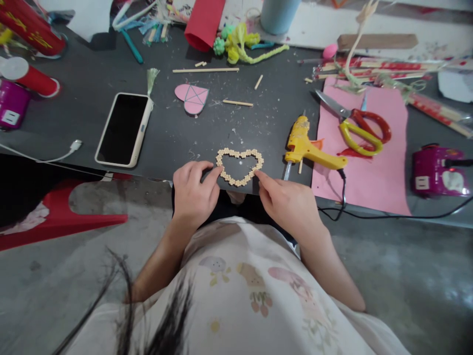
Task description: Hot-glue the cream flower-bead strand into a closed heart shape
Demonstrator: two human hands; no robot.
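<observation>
A heart-shaped outline (238,182) made of small pale wooden pieces lies near the front edge of the dark grey table (162,133). My left hand (195,190) touches the heart's left side with a fingertip, its other fingers curled. On the right side, the extended index finger of my right hand (286,199) touches the outline, the other fingers folded under. Just right of the heart rests a yellow glue gun (305,145). A pink paper heart (192,98) with drawn lines and a thin wooden stick (237,103) lie farther back.
Scissors (360,128) lie on a pink sheet (362,182) at right, beside a purple device (439,172). A phone (123,129) is at left. Yarn (240,44), a red roll (205,22) and a blue-grey cup (280,15) stand along the back. A black cord crosses the front right edge.
</observation>
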